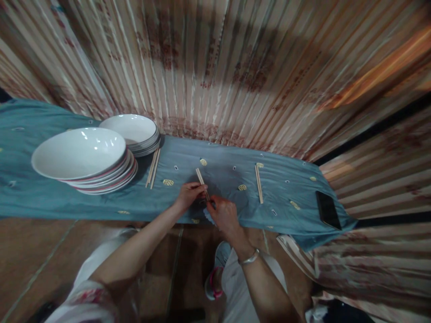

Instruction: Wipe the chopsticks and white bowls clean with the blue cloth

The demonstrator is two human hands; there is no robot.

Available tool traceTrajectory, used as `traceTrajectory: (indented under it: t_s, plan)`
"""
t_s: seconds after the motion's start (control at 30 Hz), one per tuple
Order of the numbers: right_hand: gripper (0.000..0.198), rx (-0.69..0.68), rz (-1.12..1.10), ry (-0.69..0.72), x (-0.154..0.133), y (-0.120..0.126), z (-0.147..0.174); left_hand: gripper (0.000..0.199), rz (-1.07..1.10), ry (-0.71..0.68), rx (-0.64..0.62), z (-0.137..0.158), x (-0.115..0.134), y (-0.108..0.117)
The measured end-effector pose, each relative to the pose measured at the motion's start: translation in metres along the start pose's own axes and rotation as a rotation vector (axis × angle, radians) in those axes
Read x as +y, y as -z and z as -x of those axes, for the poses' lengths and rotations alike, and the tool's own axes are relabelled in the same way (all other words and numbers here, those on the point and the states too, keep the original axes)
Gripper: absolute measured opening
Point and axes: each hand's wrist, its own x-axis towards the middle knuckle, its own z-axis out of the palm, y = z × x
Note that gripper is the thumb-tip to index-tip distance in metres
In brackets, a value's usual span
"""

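Note:
A pair of wooden chopsticks (200, 176) is between my two hands over the near part of the table. My left hand (191, 194) pinches the chopsticks around their middle. Lower down, my right hand (222, 211) is closed at their near end, and a bit of light blue cloth (208, 216) shows under it. Left of my hands, more chopsticks (153, 168) lie beside the dishes. Another pair of chopsticks (258, 184) rests on the cloth to the right.
Large white bowls (96, 186) stand stacked at the left, with a stack of white plates (148, 144) behind them. A black phone (327, 209) lies near the right end of the blue tablecloth (222, 154). A pleated curtain (215, 89) hangs along the back.

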Motion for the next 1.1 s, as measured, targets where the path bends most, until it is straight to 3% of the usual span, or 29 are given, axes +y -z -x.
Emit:
traceTrajectory:
  t_s: [0.33, 0.5, 0.6, 0.8, 0.93, 1.1]
  plan:
    - [0.020, 0.067, 0.082, -0.037, 0.019, 0.013, 0.002, 0.041, 0.060, -0.001, -0.101, 0.001, -0.006, -0.026]
    - [0.020, 0.097, 0.050, -0.087, 0.033, 0.016, -0.002, 0.052, 0.125, 0.057, -0.109, 0.001, -0.012, -0.031]
    - [0.021, 0.134, 0.049, -0.162, 0.052, 0.025, -0.006, 0.052, 0.116, 0.075, -0.109, 0.003, -0.011, -0.028]
    - [0.027, 0.190, 0.223, -0.452, 0.108, 0.060, -0.009, 0.045, 0.075, 0.086, -0.124, 0.010, -0.008, -0.012]
    - [0.033, 0.142, 0.310, -0.584, 0.135, 0.071, -0.016, 0.043, 0.049, 0.092, -0.123, 0.015, -0.006, -0.002]
    - [0.034, 0.050, 0.381, -0.641, 0.155, 0.074, -0.035, 0.044, 0.023, 0.087, -0.104, 0.019, -0.007, 0.006]
